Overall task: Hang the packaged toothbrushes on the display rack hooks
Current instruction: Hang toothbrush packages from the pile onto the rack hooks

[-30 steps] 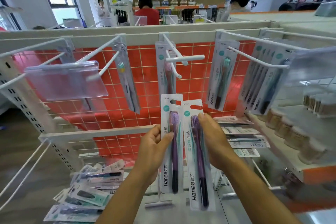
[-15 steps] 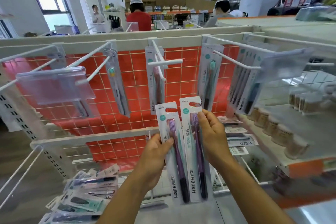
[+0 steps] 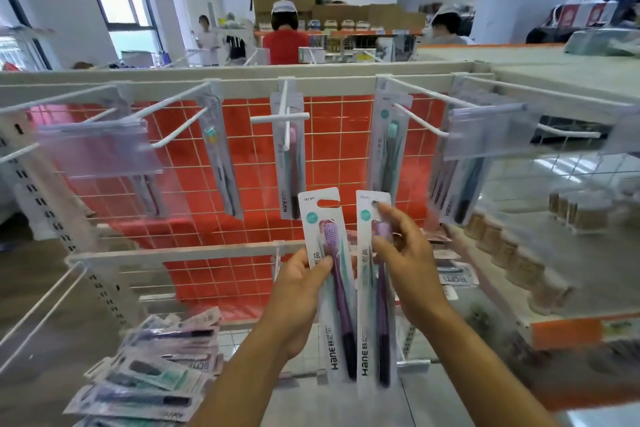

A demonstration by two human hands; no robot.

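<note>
Your left hand [image 3: 300, 291] curls its fingers [image 3: 320, 267] around the left edge of one toothbrush pack [image 3: 330, 283], thumb pressed on the front beside the purple brush head. Your right hand [image 3: 407, 260] pinches a second pack [image 3: 372, 291] near its top, the forefinger raised to the hanging hole and the other fingers bent over the right edge. Both packs stand upright, side by side, with a narrow gap between them.

Half a second ago the two packs overlapped and leaned left; now they are apart and straighter, and your right hand has climbed toward the top of its pack. The rack also sits lower in view.

The packs are in front of the red wire grid [image 3: 339, 149], below the top row of white hooks. The middle hook [image 3: 284, 118] is directly above them and carries one hung pack [image 3: 291, 163]. The hook to its right [image 3: 415, 115] also carries one, with bare wire along most of its length. Further right, a hook [image 3: 485, 104] is crowded with packs behind a clear label holder. A loose pile of packs [image 3: 152, 367] lies at lower left. A shelf [image 3: 571, 319] of small jars is close to your right forearm.
</note>
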